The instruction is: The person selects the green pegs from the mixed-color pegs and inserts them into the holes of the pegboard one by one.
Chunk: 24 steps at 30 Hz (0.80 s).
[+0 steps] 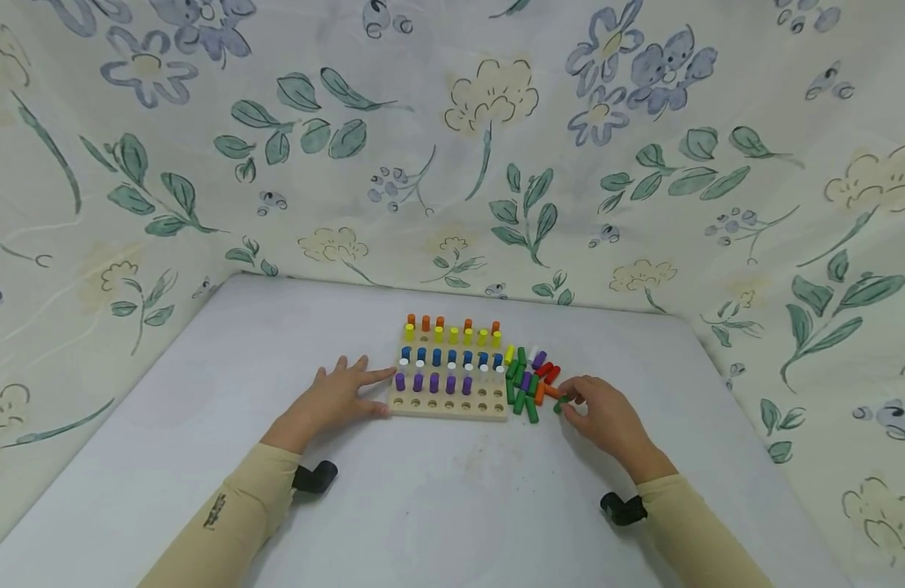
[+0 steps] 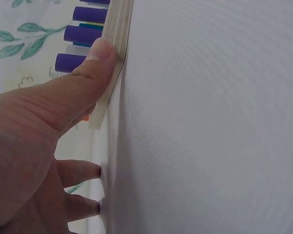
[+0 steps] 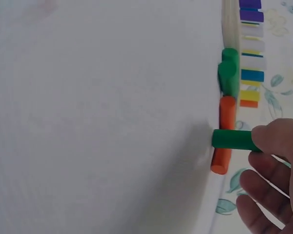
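A wooden peg board [image 1: 449,415] stands on the table with rows of orange, yellow, blue, white and purple pegs upright in its holes; the front row holds no pegs. At the board's left side, my left hand [image 1: 333,398] has its fingers spread, the thumb and index fingertip touching the edge. In the left wrist view the thumb presses on the wood beside the purple pegs [image 2: 83,35]. My right hand [image 1: 605,412] pinches a green peg [image 3: 233,139] between thumb and finger, to the right of the loose pegs. It is held upright, overlapping an orange peg [image 3: 220,162] in the right wrist view.
Loose green pegs [image 1: 532,410], red pegs [image 1: 551,375], and several purple, orange, yellow and white ones lie in a pile against the board's right side. The white table [image 1: 452,498] is backed by a flowered cloth [image 1: 423,147] on its far side and flanks.
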Each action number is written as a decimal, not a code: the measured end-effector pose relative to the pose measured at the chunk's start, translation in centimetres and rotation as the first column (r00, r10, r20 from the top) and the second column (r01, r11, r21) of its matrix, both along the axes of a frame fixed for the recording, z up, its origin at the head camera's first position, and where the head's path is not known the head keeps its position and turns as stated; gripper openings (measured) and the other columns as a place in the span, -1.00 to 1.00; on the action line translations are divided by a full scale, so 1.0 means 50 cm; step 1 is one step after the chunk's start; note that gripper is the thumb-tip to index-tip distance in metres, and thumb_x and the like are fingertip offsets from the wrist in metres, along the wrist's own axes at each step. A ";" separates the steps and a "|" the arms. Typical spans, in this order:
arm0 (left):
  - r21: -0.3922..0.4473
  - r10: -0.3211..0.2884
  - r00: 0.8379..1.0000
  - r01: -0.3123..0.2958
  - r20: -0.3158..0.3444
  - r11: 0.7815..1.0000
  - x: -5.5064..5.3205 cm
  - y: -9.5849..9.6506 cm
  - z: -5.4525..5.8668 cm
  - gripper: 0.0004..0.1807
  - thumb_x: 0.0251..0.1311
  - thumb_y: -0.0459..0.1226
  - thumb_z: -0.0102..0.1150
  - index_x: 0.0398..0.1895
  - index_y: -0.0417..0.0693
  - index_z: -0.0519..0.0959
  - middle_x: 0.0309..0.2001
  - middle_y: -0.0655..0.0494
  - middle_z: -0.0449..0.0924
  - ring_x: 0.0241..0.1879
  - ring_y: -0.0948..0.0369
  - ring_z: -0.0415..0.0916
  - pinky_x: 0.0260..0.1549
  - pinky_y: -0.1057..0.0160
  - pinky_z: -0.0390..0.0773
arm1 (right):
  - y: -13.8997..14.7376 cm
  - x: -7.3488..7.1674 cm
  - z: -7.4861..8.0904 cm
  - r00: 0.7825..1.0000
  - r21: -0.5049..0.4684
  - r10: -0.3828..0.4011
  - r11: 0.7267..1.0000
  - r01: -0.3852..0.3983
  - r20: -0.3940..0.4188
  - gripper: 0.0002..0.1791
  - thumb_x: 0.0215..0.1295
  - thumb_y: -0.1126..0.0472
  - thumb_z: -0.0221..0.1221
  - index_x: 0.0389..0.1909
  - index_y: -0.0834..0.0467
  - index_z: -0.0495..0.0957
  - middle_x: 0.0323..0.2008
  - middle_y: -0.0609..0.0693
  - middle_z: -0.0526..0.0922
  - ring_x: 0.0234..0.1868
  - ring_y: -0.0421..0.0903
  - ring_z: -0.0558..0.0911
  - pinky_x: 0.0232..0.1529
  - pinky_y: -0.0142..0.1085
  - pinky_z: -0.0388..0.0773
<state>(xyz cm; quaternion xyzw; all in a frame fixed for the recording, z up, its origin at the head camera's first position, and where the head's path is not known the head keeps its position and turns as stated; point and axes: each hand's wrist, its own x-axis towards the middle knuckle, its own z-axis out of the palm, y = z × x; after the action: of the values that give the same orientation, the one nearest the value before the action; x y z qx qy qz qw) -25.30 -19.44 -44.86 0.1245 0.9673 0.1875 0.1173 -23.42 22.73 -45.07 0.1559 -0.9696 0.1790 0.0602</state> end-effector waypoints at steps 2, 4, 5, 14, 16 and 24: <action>0.005 0.002 1.000 -0.002 -0.001 1.000 0.001 0.000 0.001 -0.11 0.15 0.24 0.31 0.52 0.16 0.34 0.53 -0.44 0.00 0.48 -0.50 -0.24 0.36 -0.53 -0.27 | -0.001 0.001 -0.005 1.000 -0.017 -0.010 1.000 0.010 -0.004 -0.73 0.27 0.23 0.39 -0.03 0.15 0.66 -0.17 -0.01 0.68 -0.14 -0.03 0.63 -0.07 -0.09 0.69; 0.011 0.005 1.000 -0.005 0.000 1.000 0.001 0.000 0.002 -0.11 0.15 0.23 0.32 0.52 0.15 0.34 0.53 -0.44 0.00 0.48 -0.50 -0.24 0.36 -0.52 -0.28 | -0.002 0.001 -0.008 1.000 -0.038 -0.024 0.999 0.023 -0.005 -0.73 0.28 0.22 0.39 -0.03 0.15 0.66 -0.15 0.00 0.68 -0.12 -0.02 0.64 -0.05 -0.07 0.68; 0.014 0.008 1.000 -0.008 0.001 1.000 0.001 0.000 0.002 -0.12 0.15 0.22 0.33 0.52 0.16 0.34 0.53 -0.43 0.00 0.49 -0.49 -0.25 0.36 -0.52 -0.28 | -0.003 0.001 -0.010 1.000 -0.047 -0.030 0.998 0.030 -0.004 -0.73 0.28 0.22 0.39 -0.02 0.15 0.66 -0.14 0.01 0.68 -0.11 -0.01 0.64 -0.04 -0.06 0.68; 0.010 0.007 1.000 -0.007 0.005 1.000 0.000 0.002 0.004 -0.12 0.15 0.22 0.32 0.52 0.15 0.35 0.53 -0.43 0.01 0.49 -0.49 -0.24 0.36 -0.53 -0.26 | -0.007 -0.004 -0.018 0.999 -0.085 -0.047 0.995 0.045 -0.019 -0.73 0.28 0.22 0.40 -0.02 0.16 0.67 -0.17 0.02 0.71 -0.13 -0.03 0.65 -0.05 -0.08 0.68; 0.007 0.008 1.000 -0.008 0.003 1.000 0.000 0.003 0.006 -0.13 0.15 0.21 0.33 0.51 0.15 0.36 0.52 -0.44 0.02 0.48 -0.50 -0.23 0.35 -0.53 -0.25 | -0.007 -0.005 -0.020 0.998 -0.095 -0.048 0.994 0.045 -0.027 -0.73 0.27 0.21 0.40 -0.03 0.16 0.68 -0.19 0.01 0.71 -0.15 -0.03 0.65 -0.05 -0.08 0.68; -0.009 0.001 1.000 -0.001 -0.005 1.000 0.000 0.003 0.004 -0.13 0.16 0.22 0.32 0.51 0.14 0.36 0.52 -0.44 0.03 0.48 -0.50 -0.21 0.35 -0.53 -0.22 | -0.010 -0.007 -0.028 0.997 -0.175 -0.046 0.984 0.034 -0.065 -0.76 0.28 0.22 0.40 -0.07 0.16 0.68 -0.22 0.00 0.70 -0.18 -0.05 0.64 -0.09 -0.09 0.69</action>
<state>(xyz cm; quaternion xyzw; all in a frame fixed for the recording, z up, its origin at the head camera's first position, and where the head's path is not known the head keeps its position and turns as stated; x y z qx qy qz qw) -25.30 -19.30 -44.65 0.1241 0.9684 0.1829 0.1155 -23.76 22.22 -46.48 0.1364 -0.9505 0.2563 0.1103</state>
